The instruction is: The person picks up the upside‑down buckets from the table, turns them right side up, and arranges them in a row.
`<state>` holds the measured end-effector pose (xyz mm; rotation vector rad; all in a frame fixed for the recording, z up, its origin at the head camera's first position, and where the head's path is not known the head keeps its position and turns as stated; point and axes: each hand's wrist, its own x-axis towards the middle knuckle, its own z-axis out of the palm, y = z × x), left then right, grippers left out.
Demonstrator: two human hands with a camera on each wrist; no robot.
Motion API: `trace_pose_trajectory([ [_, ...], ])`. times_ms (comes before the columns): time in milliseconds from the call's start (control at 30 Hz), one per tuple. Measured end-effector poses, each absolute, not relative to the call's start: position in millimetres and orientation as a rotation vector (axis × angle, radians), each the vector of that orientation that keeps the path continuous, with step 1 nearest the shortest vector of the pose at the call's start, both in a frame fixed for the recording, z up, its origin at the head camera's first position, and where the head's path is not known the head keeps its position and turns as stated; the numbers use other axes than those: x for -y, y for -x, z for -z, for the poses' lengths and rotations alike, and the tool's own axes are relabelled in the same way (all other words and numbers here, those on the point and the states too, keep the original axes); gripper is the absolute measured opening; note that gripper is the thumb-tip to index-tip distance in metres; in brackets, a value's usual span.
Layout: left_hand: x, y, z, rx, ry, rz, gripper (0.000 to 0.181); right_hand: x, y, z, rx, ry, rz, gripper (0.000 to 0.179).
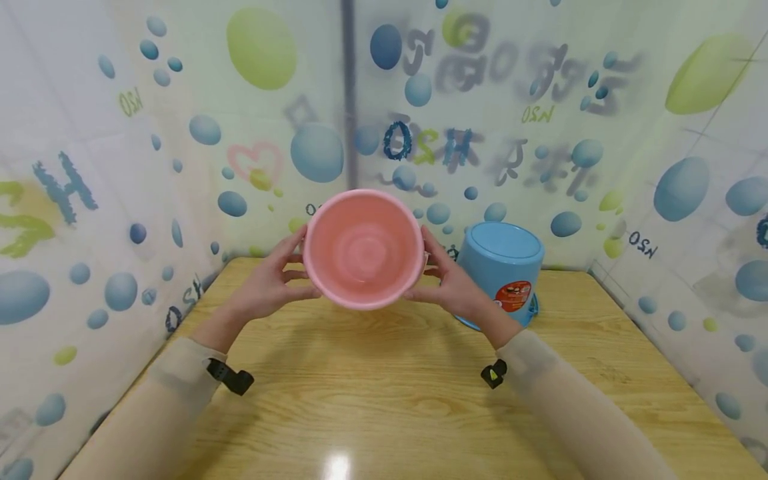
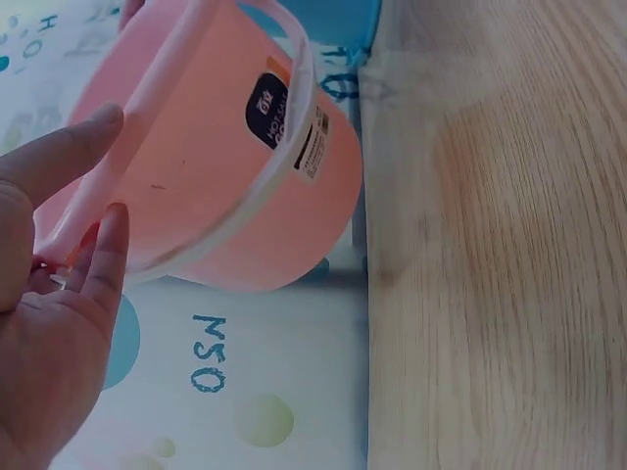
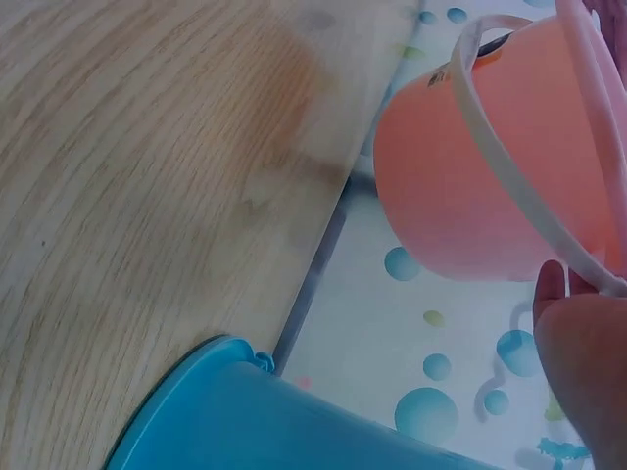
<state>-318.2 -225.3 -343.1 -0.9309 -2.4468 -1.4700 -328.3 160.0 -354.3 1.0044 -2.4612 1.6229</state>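
Note:
A pink bucket [image 1: 363,250] is held up above the table, its open mouth tilted toward the head camera and its inside bare. My left hand [image 1: 270,280] grips the rim on the left side; in the left wrist view the thumb [image 2: 83,147] lies over the rim and the fingers sit beneath it. On the opposite side my right hand [image 1: 447,280] holds the rim, though its thumb is mostly out of the right wrist view. A pale handle [image 3: 500,166] hangs around the bucket's outside. Dark and white labels [image 2: 266,110] show on its wall.
To the right, a blue bucket [image 1: 495,260] stands upside down on the wooden table [image 1: 372,393], close behind my right forearm. Patterned curtains with blue and green spots [image 1: 318,153] enclose the back and both sides.

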Motion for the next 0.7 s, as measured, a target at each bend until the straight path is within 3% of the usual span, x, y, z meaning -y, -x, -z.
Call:
trace_pose_trajectory([
  [300,228.1,317.1,342.0,2.491,0.846,1.173,0.117,-157.7,327.6,354.8,2.527,-0.936,-1.424,0.121],
  [700,232.8,326.1,348.6,2.453,0.744,1.551,0.099,-158.2,332.7,353.7,2.482,-0.891,-1.595,0.102],
])
